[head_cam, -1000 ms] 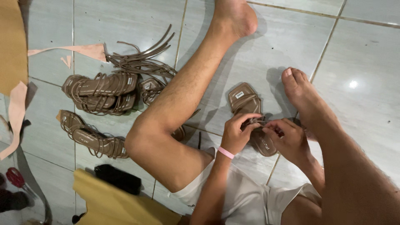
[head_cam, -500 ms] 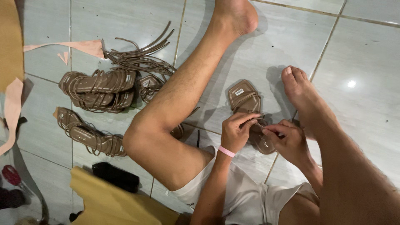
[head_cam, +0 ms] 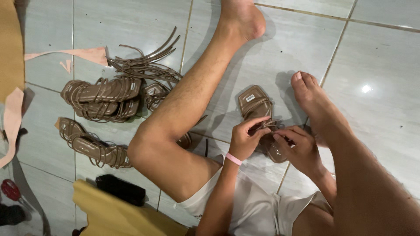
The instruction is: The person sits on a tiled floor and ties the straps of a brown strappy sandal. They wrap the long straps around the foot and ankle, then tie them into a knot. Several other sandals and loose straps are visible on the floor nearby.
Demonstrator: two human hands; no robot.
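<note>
Both grips pinched on thin straps [head_cam: 267,125] of tan sandal [head_cam: 258,107], left hand [head_cam: 246,140], right hand [head_cam: 298,149]

Glossy pale tiled floor [head_cam: 385,57]

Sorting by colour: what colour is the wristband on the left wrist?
Pink wristband, clearest in the head view.

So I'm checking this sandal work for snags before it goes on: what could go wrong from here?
1. Both hands, left hand and right hand, pinch the thin straps of the brown sandal; a hard tug might tear or loosen them.
2. The sandal lies unsupported on the smooth tiled floor, so it could slide while being pulled.
3. The loose strap bundle and the finished sandals lie close to the left leg; a shift could scatter them.
</note>
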